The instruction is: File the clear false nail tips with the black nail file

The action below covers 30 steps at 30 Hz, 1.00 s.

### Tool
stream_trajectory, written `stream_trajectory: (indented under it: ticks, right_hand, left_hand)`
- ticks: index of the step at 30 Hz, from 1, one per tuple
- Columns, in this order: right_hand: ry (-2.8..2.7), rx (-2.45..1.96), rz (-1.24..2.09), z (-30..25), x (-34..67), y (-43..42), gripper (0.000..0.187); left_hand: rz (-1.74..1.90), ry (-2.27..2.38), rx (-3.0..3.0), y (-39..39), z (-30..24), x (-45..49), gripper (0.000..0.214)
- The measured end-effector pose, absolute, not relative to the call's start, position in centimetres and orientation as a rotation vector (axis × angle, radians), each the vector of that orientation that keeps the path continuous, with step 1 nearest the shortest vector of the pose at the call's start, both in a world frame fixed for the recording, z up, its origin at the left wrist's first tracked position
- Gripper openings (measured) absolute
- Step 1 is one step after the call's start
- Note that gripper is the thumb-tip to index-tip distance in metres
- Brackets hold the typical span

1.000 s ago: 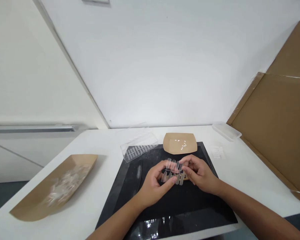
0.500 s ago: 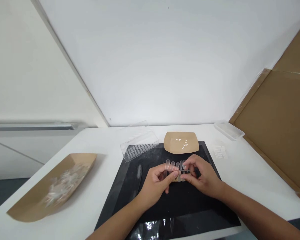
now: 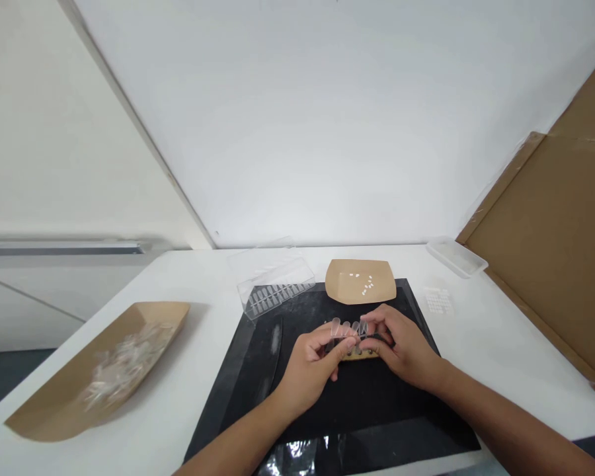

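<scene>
My left hand pinches a strip of clear false nails between thumb and fingers. The strip is raised over the black mat, its nail tips pointing up. At the strip's right end, my right hand has its thumb and fingers closed on the nails there; the fingers partly hide that end. Just below both hands, a yellowish bar with small dark spots along its top lies on the mat, half covered by the fingers.
A clear lidded box holds rows of nail tips. Behind the mat's far edge sits a cardboard tray with small white pieces. A larger cardboard tray with clear scraps is at left. A plastic tray and white tab sheet lie right.
The right fingers have shifted slightly left along the strip, and its right end now looks tilted. More of the yellowish bar shows below. The view has moved slightly.
</scene>
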State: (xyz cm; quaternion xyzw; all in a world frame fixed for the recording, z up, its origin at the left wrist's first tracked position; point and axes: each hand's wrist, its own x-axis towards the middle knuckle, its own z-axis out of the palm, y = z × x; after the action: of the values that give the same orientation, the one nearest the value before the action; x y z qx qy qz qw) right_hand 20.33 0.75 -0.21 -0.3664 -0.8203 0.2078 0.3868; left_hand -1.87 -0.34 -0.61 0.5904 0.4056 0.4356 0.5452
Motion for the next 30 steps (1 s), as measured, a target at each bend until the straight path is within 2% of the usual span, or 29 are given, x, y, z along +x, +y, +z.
stream_trajectory:
  ticks: [10, 16, 19, 24, 30]
  right_hand:
    - [-2.206, -0.963, 0.424, 0.3, 20.7, 2.2, 0.030]
    - [-2.274, -0.890, 0.357, 0.1, 20.4, 2.9, 0.007]
    - [-2.274, -0.866, 0.340, 0.0, 20.3, 2.9, 0.005]
    - [-2.187, -0.952, 0.431, -0.2, 20.3, 2.9, 0.012]
    - [-2.060, -0.879, 0.369, -1.0, 20.2, 2.9, 0.034]
  left_hand:
    - [1.106, 0.959, 1.509, 0.6, -0.6, -1.3, 0.034]
    - [1.111, 0.960, 1.533, 0.9, -1.0, -1.2, 0.031]
    - [1.130, 0.966, 1.555, 1.0, -1.1, -1.2, 0.029]
    - [1.185, 0.999, 1.646, 1.1, -1.4, -1.3, 0.026]
    - [1.249, 1.061, 1.726, 1.4, -1.8, -1.5, 0.022]
